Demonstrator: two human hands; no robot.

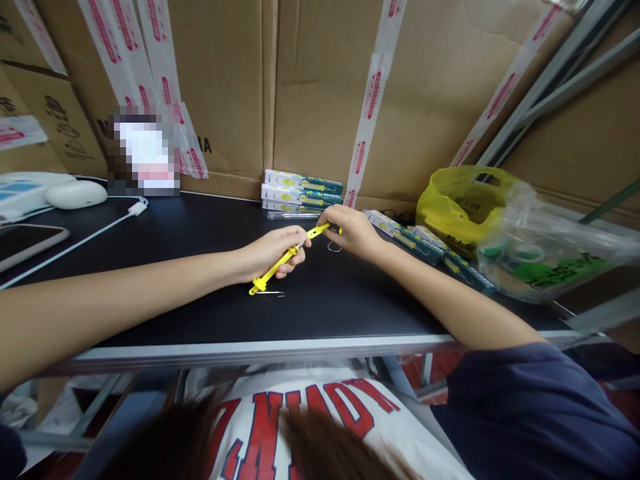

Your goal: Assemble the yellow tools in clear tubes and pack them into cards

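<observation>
My left hand (277, 253) is closed round a yellow tool (273, 270) with a metal shaft, which slants from lower left to upper right above the black table. My right hand (351, 231) pinches the far end of a flat yellow strip (316, 232) with small holes, in line with the tool's metal shaft. Whether strip and shaft are joined is too small to tell. A wire loop (335, 247) shows just below my right fingers. Under the tool's lower end, a thin metal piece (271, 293) shows near the tabletop.
Stacked small boxes (301, 189) stand against the cardboard at the back. More boxes (405, 237) lie right of my right hand, beside a yellow bag (463, 203) and a clear plastic bag (550, 250). A phone (30, 243) and white cable (80, 243) are at left.
</observation>
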